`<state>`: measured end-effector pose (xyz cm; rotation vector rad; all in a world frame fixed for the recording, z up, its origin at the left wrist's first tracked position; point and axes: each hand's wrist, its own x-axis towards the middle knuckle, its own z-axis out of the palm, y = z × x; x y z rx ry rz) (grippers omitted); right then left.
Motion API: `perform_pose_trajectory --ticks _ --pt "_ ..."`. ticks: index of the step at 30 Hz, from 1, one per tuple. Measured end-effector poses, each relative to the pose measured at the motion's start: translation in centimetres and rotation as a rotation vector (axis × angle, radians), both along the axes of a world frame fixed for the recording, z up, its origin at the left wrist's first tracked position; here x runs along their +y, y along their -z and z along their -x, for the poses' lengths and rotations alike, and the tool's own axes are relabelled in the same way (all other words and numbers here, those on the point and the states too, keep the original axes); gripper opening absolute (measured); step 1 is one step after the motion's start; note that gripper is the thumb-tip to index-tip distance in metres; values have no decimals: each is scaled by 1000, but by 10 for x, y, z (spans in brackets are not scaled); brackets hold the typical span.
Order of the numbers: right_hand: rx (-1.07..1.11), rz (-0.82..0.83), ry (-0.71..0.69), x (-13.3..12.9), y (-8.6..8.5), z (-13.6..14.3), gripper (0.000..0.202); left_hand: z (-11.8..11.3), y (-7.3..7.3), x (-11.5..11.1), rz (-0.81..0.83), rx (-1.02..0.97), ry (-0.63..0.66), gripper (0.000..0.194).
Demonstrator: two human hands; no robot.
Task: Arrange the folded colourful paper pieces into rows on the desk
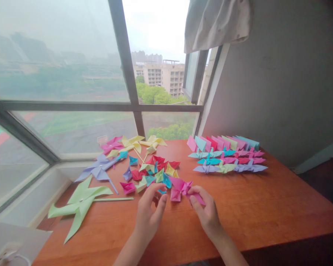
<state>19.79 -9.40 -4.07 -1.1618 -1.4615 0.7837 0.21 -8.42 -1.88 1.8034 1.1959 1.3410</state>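
A pink folded-paper piece [184, 187] with several points is held in my right hand [205, 207], its thumb and fingers pinching the right side. Just left of it, my left hand [151, 207] is raised over the wooden table with fingers curled and a gap between thumb and fingertips; nothing shows in it. Right behind the hands is a loose pile of small folded-paper boats [157, 170] in red, blue, green, yellow and purple. A pink paper square shape [175, 195] lies against the underside of the held piece.
Paper pinwheels in green [81, 200], purple [100, 167], pink [111, 145] and yellow [153, 142] lie at the left and back. Rows of folded-paper cranes [227, 168] stand at the back right of the wooden table [255, 210]. Windows and a grey wall border it.
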Motion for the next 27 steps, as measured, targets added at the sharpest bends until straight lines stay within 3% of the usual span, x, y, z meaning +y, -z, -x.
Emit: perform_pose_trajectory --ticks 4,8,13,18,23,27 --pt "20 56 -49 -1 7 4 13 0 10 3 143 -109 -9 31" --pt "-8 47 -146 -6 9 5 12 -1 10 2 228 -88 112 26" --pt "17 82 -222 -10 7 2 13 3 6 4 171 -14 65 20" --pt "91 95 -210 -10 8 -1 25 4 2 4 141 31 111 20" --pt "153 134 -169 -8 6 -1 25 3 6 1 316 -10 245 25" --pt "173 152 -123 -6 5 -1 23 4 11 -1 353 -33 273 23"
